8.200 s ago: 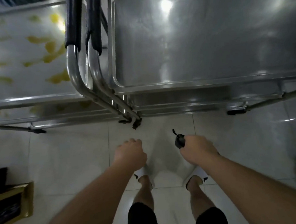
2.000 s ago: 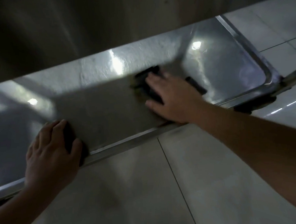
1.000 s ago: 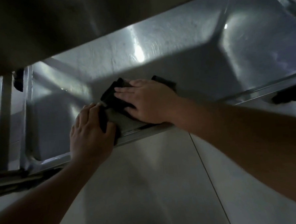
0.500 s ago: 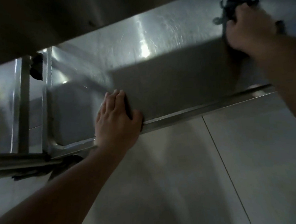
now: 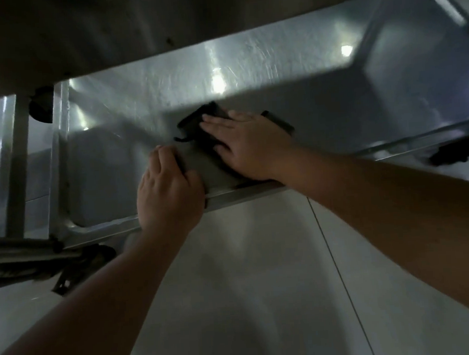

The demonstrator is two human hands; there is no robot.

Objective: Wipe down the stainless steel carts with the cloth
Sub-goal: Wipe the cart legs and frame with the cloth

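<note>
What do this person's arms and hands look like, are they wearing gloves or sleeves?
No gloves and no sleeves show. The left hand and right hand are bare, and both forearms are bare as far as the picture's edges. No watch, ring or band can be seen on either wrist or on the fingers, though the light is dim. Any clothing further up the arms lies out of view.

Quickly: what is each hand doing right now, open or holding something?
Left hand: grips the shelf rim, fingers curled over it.
Right hand: open, flat fingers pressing the cloth on the shelf.
</note>
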